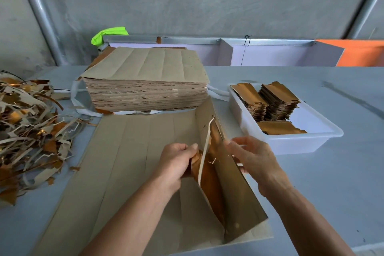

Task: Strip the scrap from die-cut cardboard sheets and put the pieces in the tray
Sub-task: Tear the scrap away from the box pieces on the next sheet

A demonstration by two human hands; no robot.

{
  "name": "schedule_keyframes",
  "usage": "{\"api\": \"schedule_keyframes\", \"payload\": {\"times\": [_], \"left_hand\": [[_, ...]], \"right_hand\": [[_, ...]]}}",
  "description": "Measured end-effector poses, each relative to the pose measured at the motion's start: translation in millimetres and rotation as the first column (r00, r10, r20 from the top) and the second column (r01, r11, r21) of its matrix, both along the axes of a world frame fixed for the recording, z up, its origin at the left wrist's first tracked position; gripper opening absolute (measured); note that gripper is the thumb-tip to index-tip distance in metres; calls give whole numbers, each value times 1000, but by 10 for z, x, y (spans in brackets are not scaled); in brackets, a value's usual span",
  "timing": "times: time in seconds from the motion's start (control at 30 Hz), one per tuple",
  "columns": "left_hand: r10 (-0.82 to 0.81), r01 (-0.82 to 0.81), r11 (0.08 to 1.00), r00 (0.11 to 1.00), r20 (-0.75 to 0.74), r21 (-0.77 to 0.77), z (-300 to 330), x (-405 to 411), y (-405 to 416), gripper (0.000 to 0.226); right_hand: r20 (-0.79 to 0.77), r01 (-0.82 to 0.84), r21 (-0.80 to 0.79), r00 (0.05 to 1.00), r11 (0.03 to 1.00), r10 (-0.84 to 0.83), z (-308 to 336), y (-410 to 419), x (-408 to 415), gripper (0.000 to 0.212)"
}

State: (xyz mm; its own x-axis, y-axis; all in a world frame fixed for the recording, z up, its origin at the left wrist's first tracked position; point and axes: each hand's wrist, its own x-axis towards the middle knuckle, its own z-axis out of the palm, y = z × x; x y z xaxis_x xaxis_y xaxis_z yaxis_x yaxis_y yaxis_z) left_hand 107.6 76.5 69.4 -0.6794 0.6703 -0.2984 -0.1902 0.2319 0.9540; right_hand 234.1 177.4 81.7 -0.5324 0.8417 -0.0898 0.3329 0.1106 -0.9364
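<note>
At six o'clock on the table (342,183), my left hand (176,160) pinches a gold strip of the die-cut sheet (128,151); my right hand (253,156) grips its raised right flap. White tray (295,143) with stacked pieces (276,102) at two o'clock; scrap pile (29,131) at nine; sheet stack (145,81) at twelve.

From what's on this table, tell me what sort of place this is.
Probably a packaging or print-finishing workshop. A tall stack of die-cut cardboard sheets waits at the back, a scrap heap of stripped offcuts lies at the left, and a white tray holds finished gold-faced pieces.
</note>
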Motion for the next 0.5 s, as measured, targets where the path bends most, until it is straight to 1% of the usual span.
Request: {"api": "schedule_keyframes", "payload": {"times": [0.03, 0.1, 0.2, 0.27, 0.33, 0.37, 0.4, 0.43, 0.47, 0.5], "left_hand": [[-7, 7, 1000, 1000, -16, -16, 10, -10, -9, 27], [-18, 16, 999, 999, -44, -34, 42, -56, -40, 26], [5, -9, 999, 997, -82, -53, 114, -161, -126, 27], [32, -42, 997, 990, -134, -72, 189, -242, -196, 27], [39, -50, 996, 989, -144, -76, 268, -297, -253, 23], [43, -53, 996, 990, -138, -66, 294, -314, -271, 23], [42, -50, 997, 990, -138, -57, 302, -328, -280, 24], [23, -31, 998, 989, -145, -53, 299, -329, -281, 24], [-10, 4, 999, 990, -142, -45, 289, -314, -274, 23], [-48, 45, 999, 991, -124, -24, 264, -281, -260, 21]], "right_hand": [[24, -8, 9, 1000, 1000, 8, 2, 20, 4, 26], [87, -35, 57, 996, 998, 30, -31, 65, 20, 32], [197, -34, 260, 980, 965, -19, -102, 118, 68, 29], [253, -45, 389, 966, 920, -60, -130, 124, 85, 27], [353, -93, 528, 928, 844, -118, -140, 83, 86, 28], [363, -108, 591, 921, 800, -144, -132, 55, 80, 27], [316, -97, 636, 938, 766, -145, -111, 21, 71, 24], [241, -79, 656, 964, 751, -109, -80, -20, 54, 18], [164, -77, 637, 986, 767, -37, -47, -64, 26, 11], [121, -115, 581, 991, 805, 54, -12, -117, -17, 5]]}}
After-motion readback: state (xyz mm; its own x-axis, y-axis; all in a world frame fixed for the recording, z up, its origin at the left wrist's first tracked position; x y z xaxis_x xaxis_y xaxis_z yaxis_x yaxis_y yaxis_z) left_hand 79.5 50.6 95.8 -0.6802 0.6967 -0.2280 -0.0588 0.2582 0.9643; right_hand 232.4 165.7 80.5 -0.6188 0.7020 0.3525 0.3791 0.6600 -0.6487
